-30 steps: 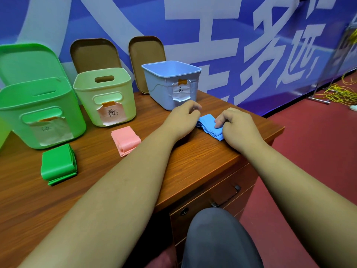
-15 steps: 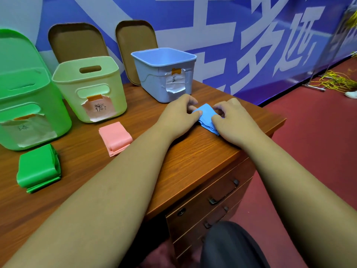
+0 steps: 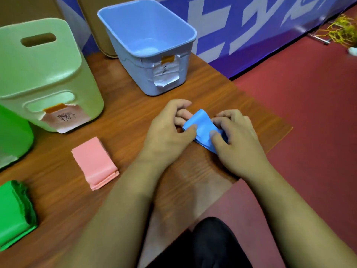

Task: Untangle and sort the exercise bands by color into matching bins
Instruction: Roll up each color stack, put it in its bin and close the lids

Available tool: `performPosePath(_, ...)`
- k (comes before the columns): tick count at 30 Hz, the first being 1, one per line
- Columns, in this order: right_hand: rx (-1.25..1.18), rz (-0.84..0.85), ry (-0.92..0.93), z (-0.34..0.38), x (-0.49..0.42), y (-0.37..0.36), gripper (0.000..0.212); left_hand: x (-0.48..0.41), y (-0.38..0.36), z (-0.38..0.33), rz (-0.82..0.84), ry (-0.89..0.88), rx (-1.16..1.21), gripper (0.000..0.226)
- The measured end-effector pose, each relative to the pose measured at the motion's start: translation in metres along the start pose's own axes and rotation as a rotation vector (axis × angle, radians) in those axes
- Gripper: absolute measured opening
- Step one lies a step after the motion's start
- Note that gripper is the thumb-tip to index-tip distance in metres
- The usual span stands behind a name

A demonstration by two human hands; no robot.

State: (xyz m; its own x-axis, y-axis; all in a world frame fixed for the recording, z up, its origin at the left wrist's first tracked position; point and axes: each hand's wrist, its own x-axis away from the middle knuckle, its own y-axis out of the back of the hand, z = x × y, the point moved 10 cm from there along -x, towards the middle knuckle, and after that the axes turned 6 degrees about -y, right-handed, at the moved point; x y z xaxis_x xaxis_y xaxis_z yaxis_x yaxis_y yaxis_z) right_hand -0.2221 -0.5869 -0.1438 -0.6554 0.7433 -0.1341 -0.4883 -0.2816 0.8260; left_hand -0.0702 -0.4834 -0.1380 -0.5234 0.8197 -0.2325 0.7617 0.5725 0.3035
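Head view, folded blue band (image 3: 202, 128), pinched, lifted edge

blue band (image 3: 202, 128), pink band (image 3: 94, 161), green band (image 3: 13, 211)

Wooden desk (image 3: 123, 117), red floor (image 3: 309, 105), seemingly printed blue wall (image 3: 241, 26).

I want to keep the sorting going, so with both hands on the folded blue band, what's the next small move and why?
Probably lift the blue band and carry it forward into the blue bin. Both the left hand and right hand already pinch it, it looks folded rather than tangled, and the matching bin stands open and empty just behind it.
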Motion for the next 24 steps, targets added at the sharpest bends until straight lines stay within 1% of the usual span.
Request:
performPosePath(3, -0.042, 0.046, -0.007, 0.002, 0.001, 0.002, 0.026, -0.002, 0.000, 0.000, 0.056, 0.067, -0.088, 0.059)
performPosePath(7, -0.097, 0.107, -0.022, 0.002, 0.000, 0.004, 0.018, 0.004, -0.009, -0.009, 0.148, 0.207, -0.108, 0.047)
performPosePath(11, -0.140, 0.183, -0.031, 0.003, -0.001, 0.007, 0.021, 0.008, -0.007, -0.017, 0.105, 0.386, -0.068, 0.044)
performPosePath(15, -0.215, 0.372, -0.062, 0.008, 0.000, 0.012, 0.023, 0.015, 0.000, -0.047, 0.084, 0.467, -0.128, 0.035)
performPosePath(17, -0.228, 0.503, -0.059, 0.015, 0.000, 0.016, 0.019, 0.025, 0.000, -0.058, 0.105, 0.553, -0.118, 0.033)
performPosePath(20, -0.274, 0.709, -0.106, 0.031, 0.005, 0.022, 0.014, 0.038, 0.007, -0.073, 0.103, 0.664, -0.068, 0.038)
performPosePath(22, -0.381, 0.789, -0.173, 0.042, 0.005, 0.029, 0.017, 0.043, 0.018, -0.083, 0.055, 0.734, -0.003, 0.043)
performPosePath(24, -0.517, 0.834, -0.260, 0.056, 0.000, 0.036, 0.015, 0.047, 0.034, -0.090, -0.031, 0.806, 0.100, 0.048)
